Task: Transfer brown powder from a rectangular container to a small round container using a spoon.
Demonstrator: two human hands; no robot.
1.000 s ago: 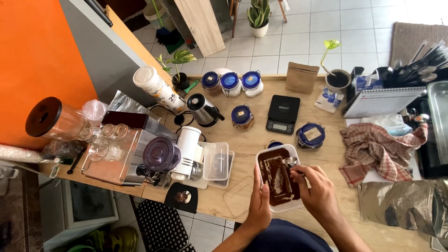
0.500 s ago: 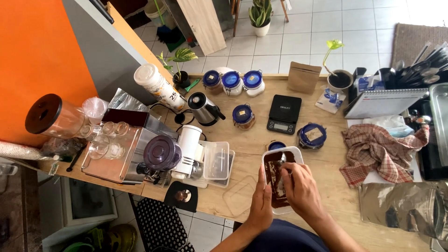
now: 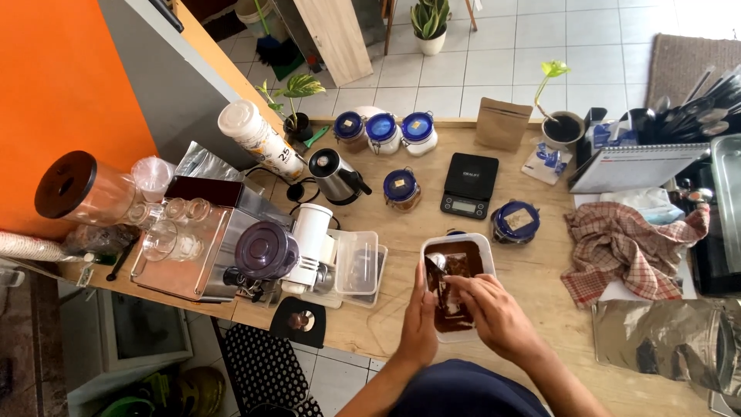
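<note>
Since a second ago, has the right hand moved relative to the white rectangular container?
Yes. The right hand has shifted left, from the white rectangular container's right rim to over its brown contents, nearer the left hand. The container holds its place before the black digital scale.

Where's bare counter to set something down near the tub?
Bare wood lies between the tub and the checked cloth, and along the front edge toward the foil bag. Left of the tub is crowded: lidded box, grinder.

Brown paper pouch [image 3: 502,123] upright at table's far edge. Black scale [image 3: 468,184], small grey screen, mid-table. Silver foil bag [image 3: 660,344] flat, near right. White printed sleeve of cups [image 3: 258,139] far left.
</note>
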